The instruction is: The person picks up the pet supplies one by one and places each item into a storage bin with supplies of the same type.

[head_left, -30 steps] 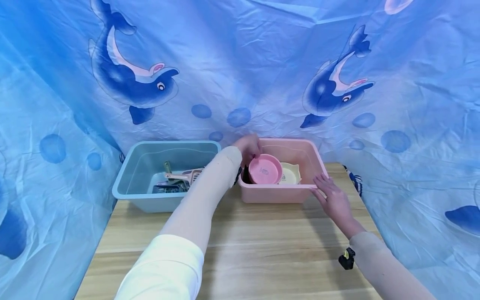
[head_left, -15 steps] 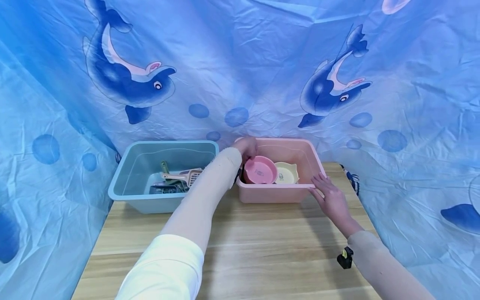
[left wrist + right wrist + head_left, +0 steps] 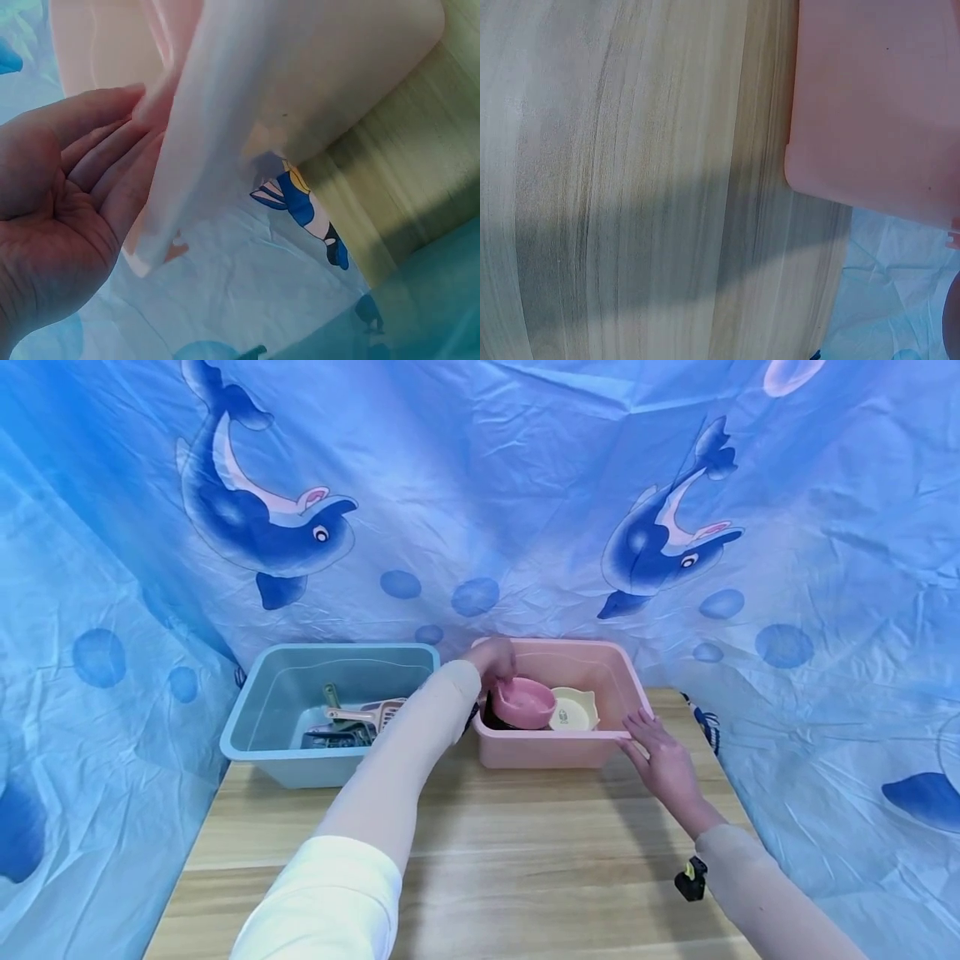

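Note:
My left hand [image 3: 495, 660] reaches into the left back of the pink bin [image 3: 547, 752] and pinches the rim of a round pink bowl [image 3: 528, 708]. In the left wrist view, the fingers of the left hand [image 3: 82, 165] are curled beside the bin's pale wall [image 3: 217, 120]. A cream cat-eared bowl [image 3: 574, 710] lies to the right of the pink one. My right hand [image 3: 663, 760] holds the bin's front right corner, fingers over the rim and thumb at the front. The right wrist view shows mostly the bin's outer wall [image 3: 877, 97].
A blue-grey bin [image 3: 337, 647] stands to the left, holding a beige slotted scoop [image 3: 367, 714], a green-handled item [image 3: 330, 695] and other small tools. Both bins are on a wooden table [image 3: 495, 860]. A dolphin-printed blue sheet [image 3: 480, 527] hangs behind.
The pink bowl has moved slightly down and tipped, so its inside print no longer shows and more outer wall does. The left hand moved with it; the right hand stays at the corner.

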The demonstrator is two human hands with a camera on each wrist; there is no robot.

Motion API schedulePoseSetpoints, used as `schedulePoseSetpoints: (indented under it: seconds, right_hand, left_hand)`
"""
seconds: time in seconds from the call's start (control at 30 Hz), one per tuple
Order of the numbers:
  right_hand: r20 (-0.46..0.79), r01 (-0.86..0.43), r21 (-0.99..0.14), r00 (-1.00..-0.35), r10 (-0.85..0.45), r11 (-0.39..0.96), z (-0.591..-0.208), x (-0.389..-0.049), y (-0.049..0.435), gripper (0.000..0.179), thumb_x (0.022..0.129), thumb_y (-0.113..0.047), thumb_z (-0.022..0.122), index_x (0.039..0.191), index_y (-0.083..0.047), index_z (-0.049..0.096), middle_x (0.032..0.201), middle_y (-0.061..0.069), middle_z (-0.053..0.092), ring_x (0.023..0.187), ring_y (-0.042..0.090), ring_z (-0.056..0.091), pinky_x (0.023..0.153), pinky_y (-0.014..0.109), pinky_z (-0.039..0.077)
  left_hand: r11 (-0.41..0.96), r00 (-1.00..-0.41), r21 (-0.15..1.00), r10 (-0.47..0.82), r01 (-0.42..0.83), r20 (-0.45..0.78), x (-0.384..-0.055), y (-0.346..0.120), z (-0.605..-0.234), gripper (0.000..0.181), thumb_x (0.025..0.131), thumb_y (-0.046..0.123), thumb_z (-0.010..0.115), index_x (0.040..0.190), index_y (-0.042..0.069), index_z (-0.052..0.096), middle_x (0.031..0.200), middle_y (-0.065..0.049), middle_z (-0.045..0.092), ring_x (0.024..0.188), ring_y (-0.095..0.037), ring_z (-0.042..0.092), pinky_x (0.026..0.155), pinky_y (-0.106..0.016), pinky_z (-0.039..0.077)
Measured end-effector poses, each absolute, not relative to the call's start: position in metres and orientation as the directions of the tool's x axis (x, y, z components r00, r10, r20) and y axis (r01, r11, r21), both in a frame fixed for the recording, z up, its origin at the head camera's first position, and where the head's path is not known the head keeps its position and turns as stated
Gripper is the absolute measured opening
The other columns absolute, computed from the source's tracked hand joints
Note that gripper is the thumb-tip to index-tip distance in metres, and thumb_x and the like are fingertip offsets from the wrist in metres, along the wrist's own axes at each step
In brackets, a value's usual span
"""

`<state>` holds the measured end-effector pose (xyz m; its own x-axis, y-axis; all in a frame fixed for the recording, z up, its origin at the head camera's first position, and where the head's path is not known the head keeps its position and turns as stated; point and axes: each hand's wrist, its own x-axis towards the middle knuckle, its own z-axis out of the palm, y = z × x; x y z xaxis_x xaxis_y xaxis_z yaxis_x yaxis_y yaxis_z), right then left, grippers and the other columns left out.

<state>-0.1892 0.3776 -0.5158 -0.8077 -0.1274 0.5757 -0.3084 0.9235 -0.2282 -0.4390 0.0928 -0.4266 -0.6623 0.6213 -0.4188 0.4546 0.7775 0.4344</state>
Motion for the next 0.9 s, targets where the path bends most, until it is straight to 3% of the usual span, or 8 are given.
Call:
schedulePoseSetpoints:
  seconds: [0.07, 0.23, 0.57, 0.7, 0.9]
  right_hand:
    - [0.580, -0.308, -0.223, -0.805, -0.129, 0.925, -0.515, -0.190, 0.378, 0.046, 0.087, -0.007, 0.087, 0.128, 0.007, 0.073, 0.130, 0.026, 0.071, 0.128, 0.047, 0.065, 0.108, 0.066, 0.050]
    - [0.577, -0.303, -0.214, -0.806, -0.130, 0.928, -0.514, -0.192, 0.380, 0.047, 0.087, -0.008, 0.087, 0.130, 0.007, 0.073, 0.130, 0.026, 0.072, 0.129, 0.047, 0.065, 0.108, 0.066, 0.050]
    - [0.574, -0.298, -0.203, -0.808, -0.133, 0.933, -0.512, -0.204, 0.383, 0.048, 0.086, -0.007, 0.088, 0.129, 0.008, 0.072, 0.128, 0.027, 0.072, 0.128, 0.048, 0.065, 0.107, 0.066, 0.050]
    - [0.540, -0.289, -0.213, -0.831, -0.134, 0.933, -0.508, -0.209, 0.384, 0.047, 0.089, -0.009, 0.086, 0.131, 0.008, 0.071, 0.132, 0.027, 0.070, 0.131, 0.048, 0.063, 0.109, 0.066, 0.049]
    - [0.451, -0.286, -0.202, -0.876, -0.171, 0.936, -0.497, -0.216, 0.389, 0.050, 0.093, -0.013, 0.083, 0.134, 0.009, 0.068, 0.138, 0.031, 0.066, 0.134, 0.051, 0.059, 0.117, 0.065, 0.042]
  left_hand:
    - [0.768, -0.657, 0.472, 0.627, 0.433, -0.418, -0.438, 0.086, -0.422, 0.035, 0.098, 0.007, 0.073, 0.132, 0.003, 0.074, 0.130, -0.010, 0.073, 0.112, -0.021, 0.065, 0.092, -0.028, 0.057]
    - [0.737, -0.651, 0.558, 0.643, 0.382, -0.404, -0.432, 0.070, -0.402, 0.044, 0.102, 0.012, 0.070, 0.145, 0.002, 0.065, 0.143, -0.013, 0.067, 0.129, -0.027, 0.063, 0.106, -0.036, 0.056]
    - [0.632, -0.616, 0.747, 0.677, 0.207, -0.403, -0.413, 0.030, -0.340, 0.046, 0.108, 0.013, 0.065, 0.152, 0.003, 0.058, 0.153, -0.015, 0.060, 0.136, -0.030, 0.062, 0.104, -0.036, 0.060]
    - [0.663, -0.628, 0.682, 0.680, 0.308, -0.378, -0.403, 0.011, -0.325, 0.046, 0.108, 0.017, 0.064, 0.152, 0.003, 0.058, 0.153, -0.015, 0.061, 0.136, -0.030, 0.062, 0.105, -0.038, 0.059]
    - [0.725, -0.722, 0.420, 0.661, 0.546, -0.203, -0.377, -0.018, -0.320, 0.040, 0.108, 0.024, 0.065, 0.141, 0.002, 0.068, 0.139, -0.017, 0.070, 0.130, -0.033, 0.066, 0.116, -0.046, 0.050]
